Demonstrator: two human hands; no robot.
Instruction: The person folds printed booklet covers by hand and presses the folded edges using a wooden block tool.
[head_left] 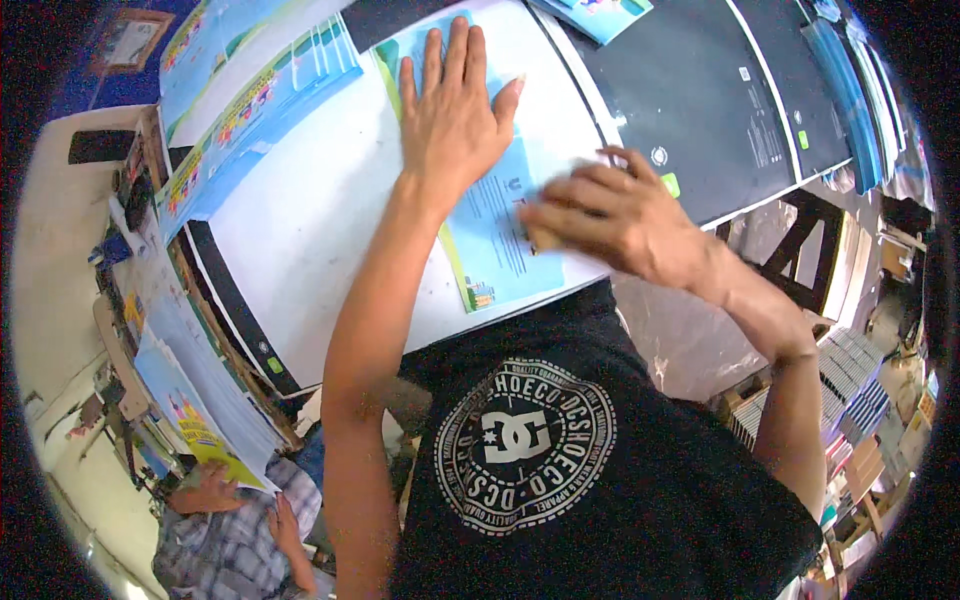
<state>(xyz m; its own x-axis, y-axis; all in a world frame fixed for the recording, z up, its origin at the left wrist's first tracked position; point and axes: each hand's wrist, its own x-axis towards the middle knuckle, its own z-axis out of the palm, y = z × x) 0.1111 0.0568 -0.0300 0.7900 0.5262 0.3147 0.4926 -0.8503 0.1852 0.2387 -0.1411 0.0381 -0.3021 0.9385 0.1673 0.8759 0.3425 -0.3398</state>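
Lying flat, the left hand tops the blue sheet, which runs lengthwise bodyward past the curled right hand, hold unclear.

Bright light washes the flat white board, leaving faint shading left of the bare left hand, which looks sharp. A small glint marks the glossy black panel by the board's right edge. Motion blurs the bare right hand. Edges bow toward the dark, grainy rim.
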